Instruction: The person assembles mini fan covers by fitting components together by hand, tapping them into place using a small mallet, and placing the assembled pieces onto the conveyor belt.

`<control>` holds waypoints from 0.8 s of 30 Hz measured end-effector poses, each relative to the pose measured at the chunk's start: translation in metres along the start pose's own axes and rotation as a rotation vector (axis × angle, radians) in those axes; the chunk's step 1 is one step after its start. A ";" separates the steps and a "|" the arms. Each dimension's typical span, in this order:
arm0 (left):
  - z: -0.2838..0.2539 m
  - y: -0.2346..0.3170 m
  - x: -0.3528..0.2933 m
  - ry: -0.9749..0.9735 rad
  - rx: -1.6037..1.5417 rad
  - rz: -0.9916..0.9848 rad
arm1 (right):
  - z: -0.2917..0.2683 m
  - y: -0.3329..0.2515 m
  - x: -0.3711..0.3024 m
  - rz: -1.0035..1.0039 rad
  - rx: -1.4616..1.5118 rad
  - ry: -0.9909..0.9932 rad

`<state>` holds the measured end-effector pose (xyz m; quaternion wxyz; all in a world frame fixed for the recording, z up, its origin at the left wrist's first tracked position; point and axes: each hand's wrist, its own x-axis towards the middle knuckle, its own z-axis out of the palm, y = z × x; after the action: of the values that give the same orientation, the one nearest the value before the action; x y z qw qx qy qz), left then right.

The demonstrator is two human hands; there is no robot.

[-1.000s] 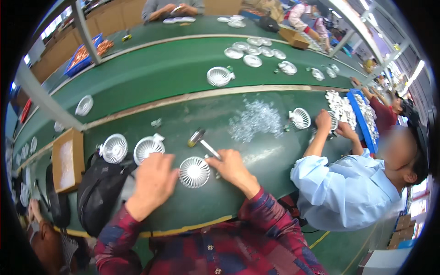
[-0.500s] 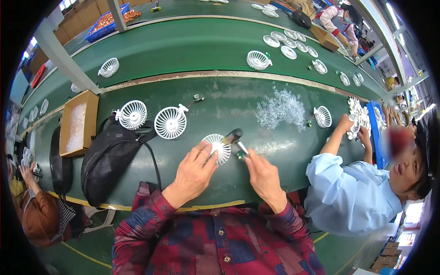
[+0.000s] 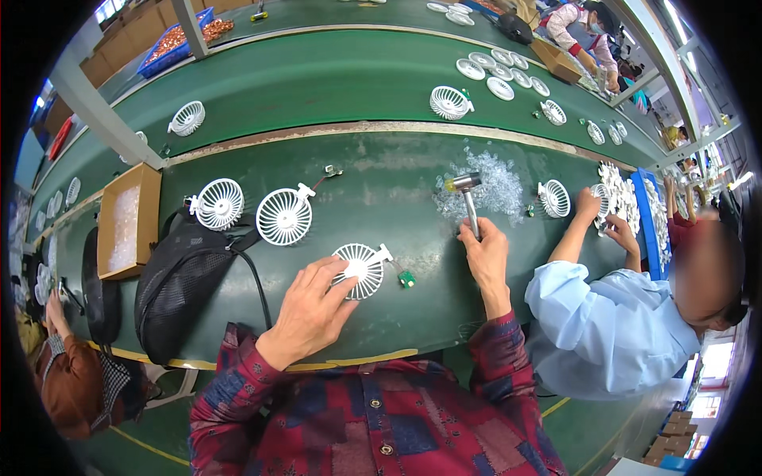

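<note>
My left hand (image 3: 308, 308) presses its fingers and thumb on the rim and middle of a white round fan housing (image 3: 368, 280) lying on the green bench. A small green circuit board (image 3: 407, 278) trails by a wire from the housing's stub. Away to the right, my right hand (image 3: 487, 252) is closed round the metal handle of a small hammer (image 3: 471, 213). Its head, dark with a yellowish end, is raised in front of a pile of small clear plastic pieces (image 3: 500, 190). Two more white fan housings, a near one (image 3: 284, 216) and a farther-left one (image 3: 219, 204), lie to the left.
A black mesh bag (image 3: 186, 278) and a cardboard box (image 3: 151, 226) of clear pieces stand at left. Beyond the bench runs a green conveyor (image 3: 317, 87) carrying white fan parts. At right a co-worker in a light blue shirt (image 3: 611, 325) handles white parts beside a blue tray (image 3: 651, 230).
The hammer has moved away from the fan housing, up and to the right, with my right hand. My left hand and the housing have shifted slightly left and nearer.
</note>
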<state>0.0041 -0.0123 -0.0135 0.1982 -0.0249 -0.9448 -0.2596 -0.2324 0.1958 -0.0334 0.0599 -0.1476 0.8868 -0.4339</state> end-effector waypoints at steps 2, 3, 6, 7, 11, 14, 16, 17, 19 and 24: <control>0.000 0.002 0.000 0.023 -0.010 -0.004 | 0.005 0.012 0.006 -0.132 -0.145 0.028; 0.001 0.002 0.000 0.021 -0.010 -0.004 | 0.007 0.017 0.008 -0.264 -0.291 0.058; 0.004 0.000 0.000 0.071 -0.032 -0.011 | 0.014 0.014 0.008 -0.437 -0.323 0.135; 0.003 0.001 0.001 0.089 -0.051 -0.026 | 0.015 0.012 0.010 -0.438 -0.319 0.132; 0.007 0.003 0.006 0.128 -0.005 -0.066 | 0.015 0.001 0.010 -0.299 -0.271 0.072; 0.009 0.012 0.016 0.103 0.130 -0.115 | 0.003 -0.016 0.001 -0.179 -0.194 0.037; 0.016 0.013 0.019 0.099 0.179 -0.123 | -0.002 -0.028 -0.007 -0.112 -0.140 0.005; 0.018 0.014 0.022 0.069 0.204 -0.156 | -0.002 -0.033 -0.012 0.000 0.129 -0.092; 0.022 0.013 0.023 0.037 0.228 -0.187 | -0.005 -0.043 -0.021 0.114 0.398 -0.185; 0.022 0.008 0.021 0.074 -0.008 -0.153 | -0.008 -0.043 -0.035 0.364 0.958 -0.512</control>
<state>-0.0222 0.0042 -0.0186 0.2122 0.0561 -0.9350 -0.2786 -0.1921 0.1883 0.0047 0.4069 -0.0494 0.5593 -0.7205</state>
